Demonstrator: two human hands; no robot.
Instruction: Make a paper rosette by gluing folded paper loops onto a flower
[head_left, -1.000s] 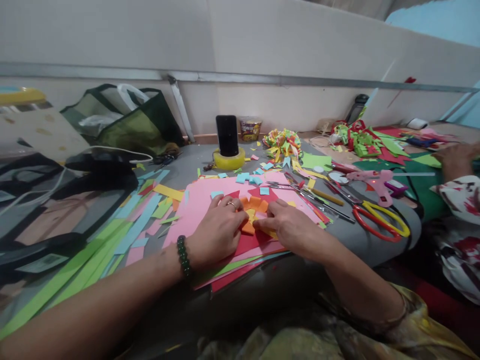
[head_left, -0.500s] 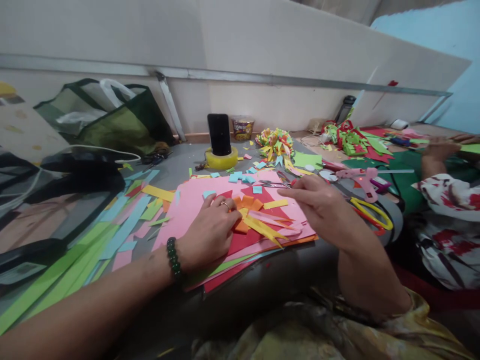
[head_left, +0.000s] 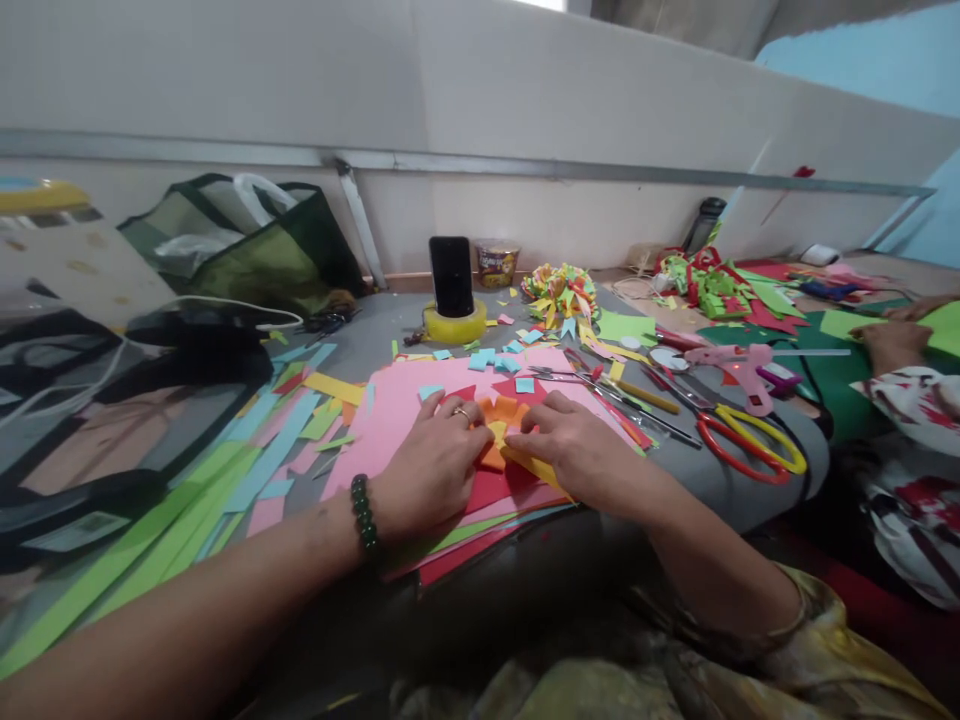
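An orange paper piece with a ring of folded petals [head_left: 504, 412] lies on red paper [head_left: 487, 492], on top of a stack of coloured sheets with pink paper [head_left: 386, 405] showing. My left hand [head_left: 435, 460] presses its closed fingers on the left side of the orange piece. My right hand [head_left: 581, 450] is at the right side, its fingers curled in on the piece and a yellow strip [head_left: 536, 468]. The two hands almost meet over the flower shape, and the fingertips partly hide it. Small blue paper squares [head_left: 524, 385] lie just behind.
Red-and-yellow scissors [head_left: 750, 445], tweezers and a pink glue gun [head_left: 739, 368] lie at the right. Paper strips [head_left: 165, 520] cover the left. Behind stand a phone [head_left: 451, 278] on a tape roll [head_left: 455, 323] and a cup [head_left: 498, 265]. Another person's hand [head_left: 892, 345] is far right.
My right hand has moved left and down onto the orange piece and yellow strip, uncovering the scissors and tools. The camera view has shifted slightly.
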